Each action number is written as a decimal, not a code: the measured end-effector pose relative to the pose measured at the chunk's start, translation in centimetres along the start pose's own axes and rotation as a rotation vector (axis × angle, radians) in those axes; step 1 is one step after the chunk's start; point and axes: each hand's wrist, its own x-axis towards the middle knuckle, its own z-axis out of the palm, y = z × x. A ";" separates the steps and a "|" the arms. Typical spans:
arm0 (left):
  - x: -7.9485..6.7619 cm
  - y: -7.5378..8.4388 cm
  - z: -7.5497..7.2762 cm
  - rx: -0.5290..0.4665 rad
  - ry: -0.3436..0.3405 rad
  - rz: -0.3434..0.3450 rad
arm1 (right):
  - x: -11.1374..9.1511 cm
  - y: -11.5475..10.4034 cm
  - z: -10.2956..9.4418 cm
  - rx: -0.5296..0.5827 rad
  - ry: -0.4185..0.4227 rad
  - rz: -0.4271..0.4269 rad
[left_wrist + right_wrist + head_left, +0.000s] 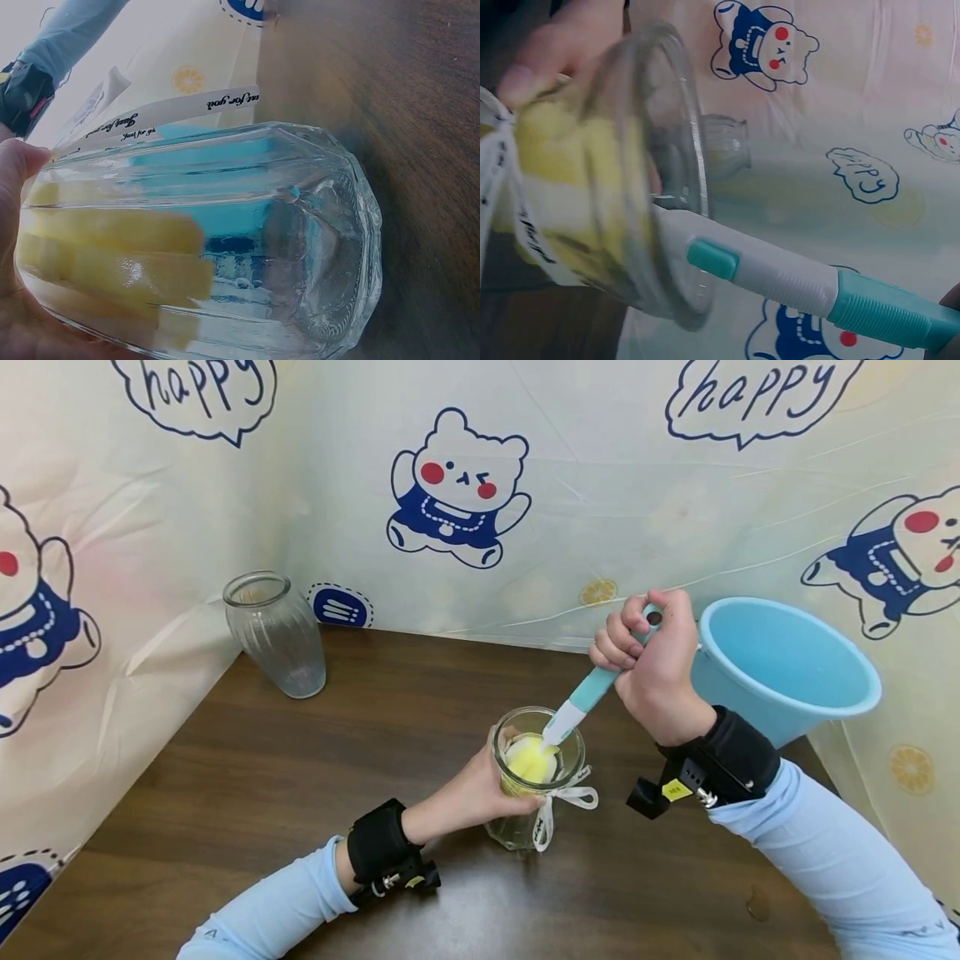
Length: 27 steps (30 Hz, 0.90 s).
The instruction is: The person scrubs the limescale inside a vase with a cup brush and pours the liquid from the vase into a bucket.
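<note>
My left fingers (517, 805) wrap the jar (513, 837), right fingers (618, 639) gripping the brush (592, 691), yellow sponge (531, 762) inside the jar!

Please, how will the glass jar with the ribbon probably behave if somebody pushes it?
The jar is probably stiff and breakable, since it looks like clear glass. Its thick-looking base may make it rather heavy for its size. If it lay on its side, it would likely not roll freely, because the body looks faceted.
</note>
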 end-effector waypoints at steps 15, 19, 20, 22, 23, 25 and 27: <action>0.0 -0.8 0.3 0.013 0.019 0.020 | -0.9 4.1 -1.3 -0.008 -0.030 0.045; 0.0 -0.8 0.3 0.024 0.013 0.009 | -1.0 4.6 -1.3 -0.014 -0.056 0.034; 0.0 -0.8 0.3 0.025 0.016 0.010 | -1.1 4.7 -1.3 -0.019 -0.066 0.033; 0.0 -0.8 0.2 0.028 0.028 0.017 | -1.1 4.7 -1.1 -0.023 -0.086 0.036; 0.0 -0.8 0.2 0.033 0.032 0.023 | -1.2 4.6 -1.1 -0.032 -0.087 0.037; 0.0 -0.8 0.1 0.040 0.034 0.033 | -1.4 4.5 -0.9 -0.037 -0.102 0.038; 0.0 -0.9 0.1 0.042 0.027 0.040 | -1.7 4.3 -0.8 -0.049 -0.153 0.019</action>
